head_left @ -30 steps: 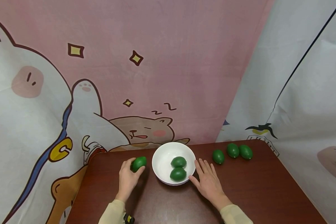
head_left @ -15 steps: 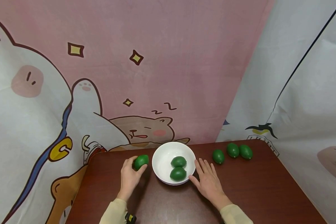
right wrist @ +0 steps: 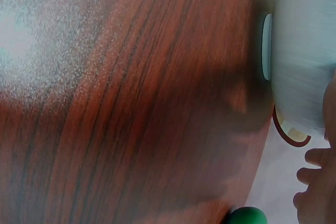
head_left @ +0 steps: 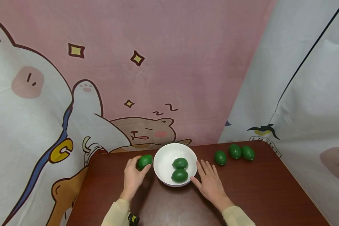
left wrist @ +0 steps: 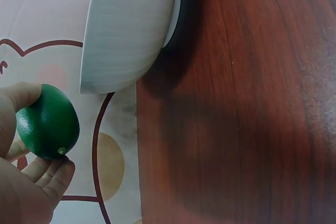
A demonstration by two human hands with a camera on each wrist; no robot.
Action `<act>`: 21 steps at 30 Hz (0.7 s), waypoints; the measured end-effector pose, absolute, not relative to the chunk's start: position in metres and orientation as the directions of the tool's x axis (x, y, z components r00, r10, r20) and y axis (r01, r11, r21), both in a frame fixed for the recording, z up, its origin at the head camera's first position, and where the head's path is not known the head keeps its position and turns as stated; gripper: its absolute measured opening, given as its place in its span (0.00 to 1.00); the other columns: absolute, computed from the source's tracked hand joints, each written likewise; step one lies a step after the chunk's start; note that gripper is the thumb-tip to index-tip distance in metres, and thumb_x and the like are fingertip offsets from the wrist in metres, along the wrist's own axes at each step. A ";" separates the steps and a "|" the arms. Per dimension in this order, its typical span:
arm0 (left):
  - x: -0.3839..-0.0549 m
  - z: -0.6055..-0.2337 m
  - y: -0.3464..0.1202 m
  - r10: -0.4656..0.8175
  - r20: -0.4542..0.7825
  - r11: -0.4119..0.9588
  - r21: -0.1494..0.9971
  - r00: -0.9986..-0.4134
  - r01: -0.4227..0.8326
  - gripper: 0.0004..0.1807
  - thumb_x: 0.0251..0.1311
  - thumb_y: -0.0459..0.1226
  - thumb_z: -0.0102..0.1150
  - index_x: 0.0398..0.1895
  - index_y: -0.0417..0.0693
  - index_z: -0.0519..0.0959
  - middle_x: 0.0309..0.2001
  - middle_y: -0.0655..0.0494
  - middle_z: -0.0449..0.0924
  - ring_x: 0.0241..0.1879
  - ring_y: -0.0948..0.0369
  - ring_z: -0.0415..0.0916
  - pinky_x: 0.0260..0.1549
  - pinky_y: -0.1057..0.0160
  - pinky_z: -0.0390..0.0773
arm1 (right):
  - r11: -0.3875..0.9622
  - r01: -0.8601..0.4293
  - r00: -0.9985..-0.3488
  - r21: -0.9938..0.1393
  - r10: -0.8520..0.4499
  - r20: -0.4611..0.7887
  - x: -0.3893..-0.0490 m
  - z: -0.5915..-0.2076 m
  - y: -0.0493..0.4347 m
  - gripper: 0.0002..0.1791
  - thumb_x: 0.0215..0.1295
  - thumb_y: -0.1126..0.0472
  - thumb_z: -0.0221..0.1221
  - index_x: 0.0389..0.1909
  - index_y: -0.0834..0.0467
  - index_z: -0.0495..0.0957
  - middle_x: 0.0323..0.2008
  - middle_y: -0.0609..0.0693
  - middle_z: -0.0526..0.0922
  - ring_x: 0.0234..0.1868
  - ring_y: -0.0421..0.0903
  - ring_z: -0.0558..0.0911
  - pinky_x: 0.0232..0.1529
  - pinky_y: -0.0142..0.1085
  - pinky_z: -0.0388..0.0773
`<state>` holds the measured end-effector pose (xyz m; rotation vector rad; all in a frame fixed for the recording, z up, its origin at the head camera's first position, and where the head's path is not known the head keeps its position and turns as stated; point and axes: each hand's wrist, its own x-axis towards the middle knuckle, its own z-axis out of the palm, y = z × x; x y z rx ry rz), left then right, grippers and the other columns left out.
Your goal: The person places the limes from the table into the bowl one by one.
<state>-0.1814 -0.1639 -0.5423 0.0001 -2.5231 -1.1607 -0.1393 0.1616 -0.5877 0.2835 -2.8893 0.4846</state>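
My left hand (head_left: 132,179) pinches a green lime (head_left: 145,162) between thumb and fingers, just left of a white bowl (head_left: 161,172). The left wrist view shows that lime (left wrist: 52,124) held up beside the bowl's outer wall (left wrist: 126,30), with the tabletop apart from it. Two limes (head_left: 180,163) lie inside the bowl, one behind the other. On the bowl's right side, my right hand (head_left: 212,185) has its fingers spread and straight, with the thumb right at the rim. The right wrist view has its fingers (right wrist: 315,177) at the edge of the frame beside the bowl (right wrist: 302,51).
Three more limes stand at the back right of the brown wooden table (head_left: 260,194): one lime (head_left: 220,158) nearer the bowl and a pair (head_left: 235,152) side by side. A cartoon-printed cloth (head_left: 186,78) hangs right behind the table's back edge.
My left hand has carried its lime rightward and slightly away from me, closer to the bowl's left rim. The right hand, the bowl and the other limes have stayed in place.
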 end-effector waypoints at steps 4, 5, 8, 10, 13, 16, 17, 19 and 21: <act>-0.182 -0.540 -0.161 -0.134 0.334 0.662 0.731 -0.933 0.167 0.32 0.50 0.41 0.82 0.58 0.40 0.81 0.47 0.44 0.80 0.42 0.49 0.79 0.42 0.49 0.82 | 0.929 -0.217 -0.963 -0.301 -0.153 0.221 -0.140 -0.588 0.162 0.44 0.71 0.37 0.60 0.77 0.60 0.64 0.75 0.64 0.66 0.77 0.64 0.62 0.78 0.59 0.50; -0.183 -0.539 -0.160 -0.132 0.337 0.661 0.731 -0.932 0.171 0.32 0.50 0.41 0.82 0.58 0.40 0.81 0.47 0.44 0.80 0.42 0.49 0.79 0.42 0.49 0.82 | 0.930 -0.215 -0.964 -0.299 -0.152 0.220 -0.140 -0.588 0.162 0.44 0.71 0.37 0.60 0.77 0.60 0.64 0.75 0.64 0.66 0.77 0.64 0.62 0.78 0.59 0.49; -0.183 -0.537 -0.158 -0.126 0.340 0.653 0.735 -0.932 0.180 0.32 0.50 0.40 0.82 0.58 0.39 0.81 0.47 0.44 0.80 0.43 0.49 0.79 0.43 0.49 0.82 | 0.932 -0.215 -0.964 -0.290 -0.154 0.218 -0.140 -0.588 0.162 0.44 0.71 0.37 0.59 0.78 0.60 0.64 0.75 0.64 0.66 0.77 0.64 0.62 0.78 0.59 0.50; -0.184 -0.536 -0.157 -0.125 0.338 0.649 0.739 -0.933 0.181 0.31 0.50 0.40 0.82 0.57 0.39 0.82 0.48 0.44 0.80 0.43 0.49 0.79 0.43 0.49 0.82 | 0.934 -0.217 -0.963 -0.284 -0.157 0.221 -0.141 -0.588 0.162 0.44 0.71 0.36 0.59 0.77 0.60 0.64 0.75 0.64 0.67 0.77 0.64 0.62 0.78 0.59 0.50; -0.184 -0.536 -0.155 -0.123 0.345 0.648 0.738 -0.931 0.188 0.31 0.50 0.40 0.82 0.57 0.40 0.82 0.47 0.44 0.80 0.42 0.49 0.79 0.42 0.49 0.82 | 0.934 -0.223 -0.960 -0.279 -0.160 0.231 -0.141 -0.588 0.161 0.44 0.70 0.37 0.60 0.77 0.61 0.64 0.74 0.65 0.67 0.76 0.64 0.64 0.78 0.60 0.51; -0.185 -0.536 -0.154 -0.115 0.361 0.650 0.732 -0.925 0.205 0.30 0.50 0.39 0.82 0.56 0.40 0.82 0.47 0.44 0.80 0.42 0.49 0.80 0.42 0.48 0.82 | 0.934 -0.226 -0.958 -0.278 -0.161 0.236 -0.140 -0.587 0.161 0.44 0.70 0.37 0.60 0.77 0.61 0.65 0.74 0.65 0.68 0.76 0.64 0.64 0.77 0.60 0.52; -0.185 -0.536 -0.153 -0.112 0.367 0.650 0.730 -0.924 0.211 0.30 0.49 0.38 0.82 0.56 0.40 0.82 0.47 0.44 0.80 0.42 0.49 0.80 0.42 0.48 0.82 | 0.934 -0.225 -0.958 -0.279 -0.161 0.236 -0.140 -0.587 0.161 0.44 0.70 0.37 0.60 0.77 0.61 0.65 0.74 0.65 0.68 0.76 0.64 0.64 0.77 0.60 0.52; -0.185 -0.536 -0.152 -0.107 0.377 0.652 0.726 -0.920 0.221 0.29 0.49 0.38 0.82 0.56 0.40 0.82 0.46 0.44 0.81 0.42 0.49 0.80 0.42 0.47 0.82 | 0.934 -0.225 -0.959 -0.279 -0.161 0.234 -0.140 -0.587 0.161 0.44 0.70 0.37 0.60 0.77 0.61 0.65 0.74 0.65 0.67 0.76 0.64 0.64 0.77 0.60 0.52; -0.185 -0.536 -0.151 -0.104 0.381 0.651 0.724 -0.919 0.227 0.29 0.49 0.37 0.82 0.55 0.40 0.82 0.46 0.44 0.81 0.42 0.49 0.80 0.42 0.47 0.82 | 0.934 -0.224 -0.959 -0.278 -0.161 0.233 -0.140 -0.587 0.161 0.44 0.70 0.37 0.60 0.77 0.61 0.65 0.74 0.65 0.67 0.76 0.64 0.63 0.77 0.60 0.52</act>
